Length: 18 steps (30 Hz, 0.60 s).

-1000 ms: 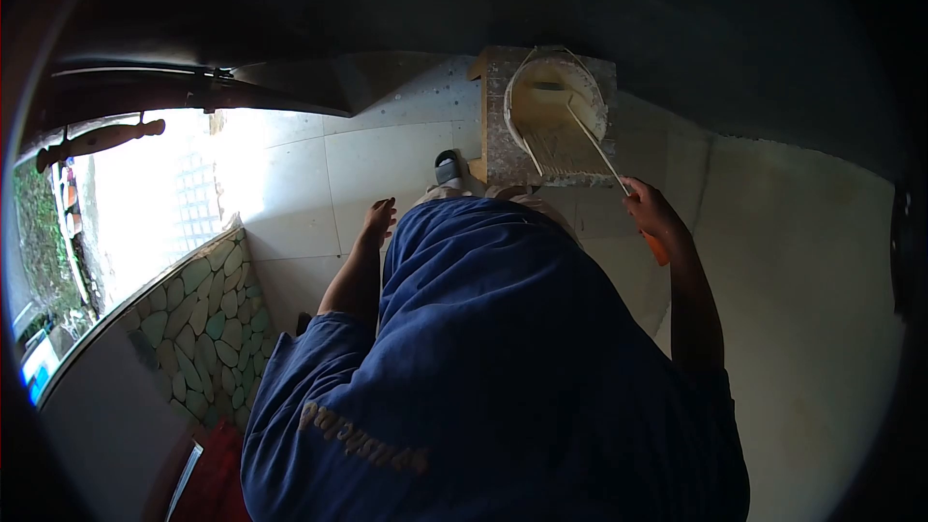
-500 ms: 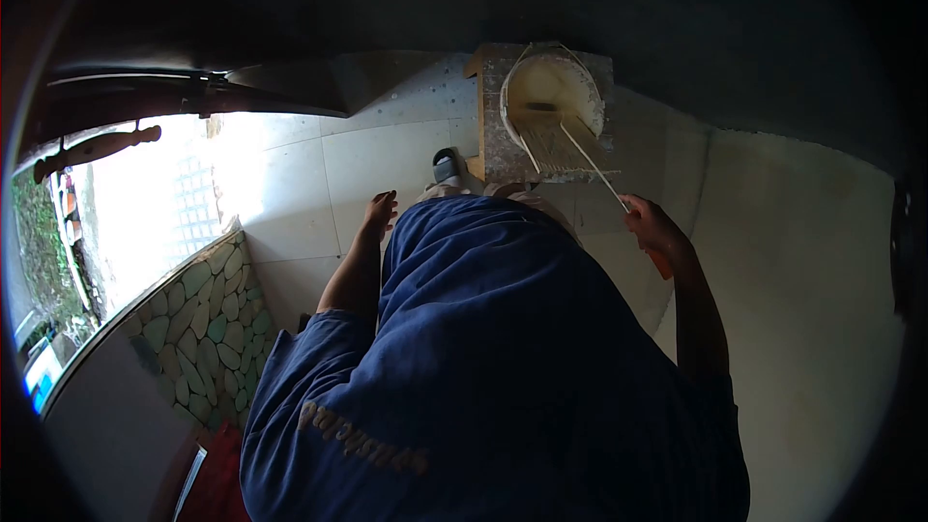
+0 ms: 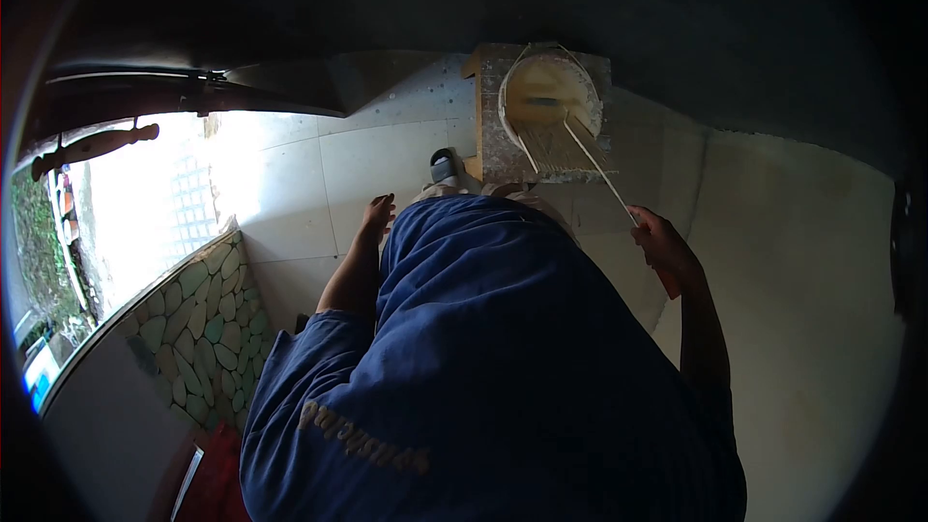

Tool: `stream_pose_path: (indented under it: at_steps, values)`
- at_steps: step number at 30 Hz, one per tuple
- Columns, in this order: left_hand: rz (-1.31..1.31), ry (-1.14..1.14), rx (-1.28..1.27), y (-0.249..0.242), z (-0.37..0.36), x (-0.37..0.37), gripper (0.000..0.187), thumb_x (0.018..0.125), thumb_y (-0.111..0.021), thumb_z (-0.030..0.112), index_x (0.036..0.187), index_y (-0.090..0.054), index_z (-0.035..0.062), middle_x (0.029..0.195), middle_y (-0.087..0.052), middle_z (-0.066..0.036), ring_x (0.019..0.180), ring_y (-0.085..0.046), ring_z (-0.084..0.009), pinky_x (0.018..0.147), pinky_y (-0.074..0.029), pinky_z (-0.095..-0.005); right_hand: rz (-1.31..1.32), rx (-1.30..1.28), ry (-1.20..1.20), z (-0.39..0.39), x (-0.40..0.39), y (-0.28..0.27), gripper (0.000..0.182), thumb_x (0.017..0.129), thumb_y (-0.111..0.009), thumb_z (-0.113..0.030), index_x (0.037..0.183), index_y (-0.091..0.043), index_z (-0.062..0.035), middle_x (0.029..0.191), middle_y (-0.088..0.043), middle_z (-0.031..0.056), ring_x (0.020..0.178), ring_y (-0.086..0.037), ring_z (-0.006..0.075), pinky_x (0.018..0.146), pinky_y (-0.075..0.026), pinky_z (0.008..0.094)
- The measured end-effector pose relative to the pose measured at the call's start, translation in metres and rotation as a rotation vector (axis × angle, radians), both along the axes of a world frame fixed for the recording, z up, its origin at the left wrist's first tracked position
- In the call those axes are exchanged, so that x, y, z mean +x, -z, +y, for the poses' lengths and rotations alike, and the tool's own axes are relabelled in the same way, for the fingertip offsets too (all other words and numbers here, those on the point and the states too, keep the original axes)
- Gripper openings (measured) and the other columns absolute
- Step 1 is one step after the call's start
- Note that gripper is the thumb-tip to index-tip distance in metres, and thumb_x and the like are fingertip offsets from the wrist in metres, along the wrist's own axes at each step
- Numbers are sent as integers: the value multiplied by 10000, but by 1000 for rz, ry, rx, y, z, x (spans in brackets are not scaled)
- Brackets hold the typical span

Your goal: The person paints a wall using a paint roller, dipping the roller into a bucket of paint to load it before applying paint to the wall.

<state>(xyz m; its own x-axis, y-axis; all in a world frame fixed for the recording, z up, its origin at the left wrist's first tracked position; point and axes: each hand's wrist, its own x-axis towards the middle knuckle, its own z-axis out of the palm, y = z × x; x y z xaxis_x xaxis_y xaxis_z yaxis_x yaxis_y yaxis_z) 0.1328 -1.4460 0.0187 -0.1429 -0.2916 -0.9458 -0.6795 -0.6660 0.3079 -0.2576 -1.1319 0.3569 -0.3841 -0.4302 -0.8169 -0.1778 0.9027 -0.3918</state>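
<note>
My right hand (image 3: 663,244) is closed round the orange handle of a paint roller (image 3: 607,179). The roller's thin pale rod slants up and left to the near rim of a paint-streaked bucket (image 3: 504,106). At the bucket, the roller's head is hard to make out. Cream-coloured paint (image 3: 548,80) lies inside, with a ridged, paint-coated grid (image 3: 549,147) at the near side. My left hand (image 3: 380,213) hangs beside my body with its fingers loosely apart, holding nothing.
The bucket stands on a paint-spattered wooden stool (image 3: 491,162), right by my foot (image 3: 444,166). Pale tiles (image 3: 372,157) cover the floor. A pale wall (image 3: 788,329) rises on my right. At left are a stone-patterned low wall (image 3: 213,329), a bright opening and a wooden handle (image 3: 97,146).
My right hand has shifted slightly right and down with the roller, and the rod has moved a little. My left hand stays about where it was.
</note>
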Motion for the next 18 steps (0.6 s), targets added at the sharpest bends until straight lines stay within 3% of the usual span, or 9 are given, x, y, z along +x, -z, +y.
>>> stream_pose_path:
  at_steps: [14, 18]
  values:
    - [-14, -23, 2, 1, 2, 6, 554, 875, -521, 489, 1307, -469, 145, 1206, -559, -73, 1015, -541, -254, 819, -424, -482, -24, -15, 72, -11, 11, 23, 478, 906, -457, -208, 1356, -403, -56, 754, -518, 44, 507, -491, 93, 461, -436, 273]
    - [-15, -11, -2, 3, 2, 6, 547, 874, -526, 489, 1296, -477, 145, 1179, -565, -61, 992, -539, -245, 809, -424, -475, -25, 3, 76, -10, 15, 22, 490, 886, -439, -201, 1344, -409, -30, 683, -528, 46, 519, -499, 111, 502, -450, 299]
